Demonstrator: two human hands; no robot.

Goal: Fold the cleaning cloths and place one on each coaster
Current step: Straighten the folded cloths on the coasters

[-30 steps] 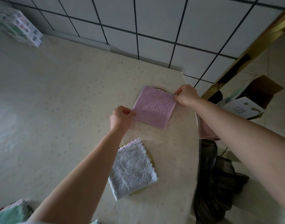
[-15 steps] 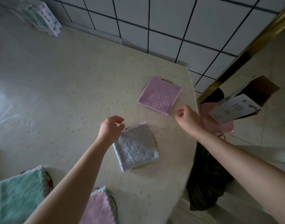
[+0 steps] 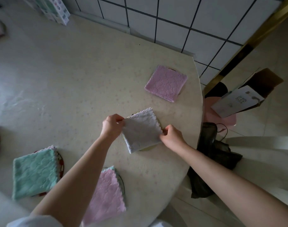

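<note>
Worktop (image 3: 61, 82): pale speckled surface, rounded edge on the right, tiled wall (image 3: 180, 18) behind it.

Green cloth (image 3: 33, 173), folded, lies near-left on a coaster with a red pattern (image 3: 61, 163) that shows only at the cloth's right edge.

Near pink cloth (image 3: 105, 194), folded, sits at the bottom centre, partly behind the left forearm; a thin dark coaster rim (image 3: 122, 182) peeks out on its right.

Far pink cloth (image 3: 167, 82), folded square, lies flat near the worktop's far right edge. A sliver of dark coaster rim (image 3: 171, 69) shows at its top. No hand on it.

Grey cloth (image 3: 141, 131), folded square, centre-right, on a yellowish coaster (image 3: 148, 147) visible along its lower edge and at the top left corner.

Left hand (image 3: 111, 126): fingers curled in, thumb and fingertips pinching the grey cloth's left corner. That corner looks slightly lifted; cannot tell for sure.

Right hand (image 3: 171, 136): fingers curled in, pinching the grey cloth's right corner, near the worktop edge.

Both hands are closed down to a fingertip pinch and hold nothing else.

Off the worktop, right: open cardboard box (image 3: 241, 99) on a pink stool (image 3: 228, 120), dark bag (image 3: 212, 154) below it. Far left: printed box (image 3: 55, 9) against the wall.
</note>
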